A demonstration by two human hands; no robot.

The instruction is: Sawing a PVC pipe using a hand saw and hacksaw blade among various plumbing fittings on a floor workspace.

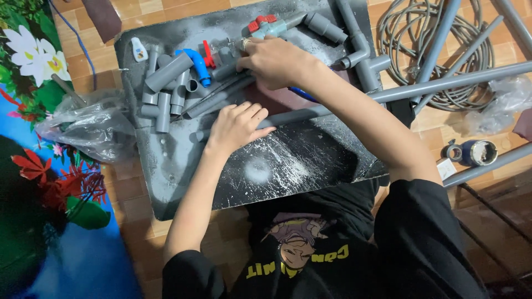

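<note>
Long grey pipe (310,113): lies across the dark board, running from under the left hand out to the right past the board's edge; the left hand presses on its near end.
Left hand (237,126): palm down, fingers laid flat and slightly spread over the pipe end; it pins the pipe rather than closing round it.
Grey fitting (228,65): a short grey piece at the middle of the board's far part, just beside the red-handled valve; the right hand's fingertips are on it.
Right hand (275,61): reached across above the left hand, fingers curled down and bunched on the fitting; whether the grip closes fully round it cannot be told. A ring shows on one finger.
Red-handled valves (262,23): one at the board's far edge above the right hand, another (208,54) just left of the fitting.
Blue elbow (197,63): left of the fitting, touching the loose grey pieces.
Loose grey couplings (163,88): a heap at the board's left part.
Small white bottle (139,50): far left corner of the board.
Board (299,160): dark, scratched white, lying on the tiled floor (138,188).
Clear plastic bag (91,127): on the floor, against the board's left edge.
Coiled hose (443,50): on the floor to the far right, under more grey pipes.
</note>
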